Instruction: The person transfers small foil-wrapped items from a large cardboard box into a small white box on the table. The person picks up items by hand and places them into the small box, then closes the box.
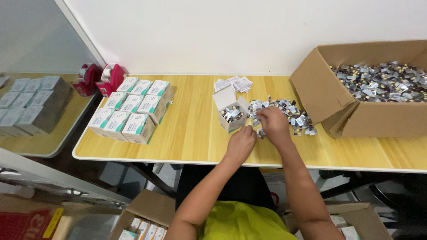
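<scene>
A small open white carton [231, 113] stands on the wooden table [191, 129], partly filled with small foil packets. My left hand [241, 142] rests just right of the carton, fingers curled near its side; whether it holds a packet cannot be made out. My right hand [272, 123] lies on the edge of a loose pile of foil packets [289, 113], fingers closed over a few of them. Folded paper leaflets [233, 83] lie behind the carton.
A large cardboard box [329, 95] full of foil packets sits at the right. Stacked white-and-teal cartons [131, 109] stand at the left, with two red tape dispensers [100, 79] behind. More boxes lie on the floor below and on a neighbouring table [58, 133].
</scene>
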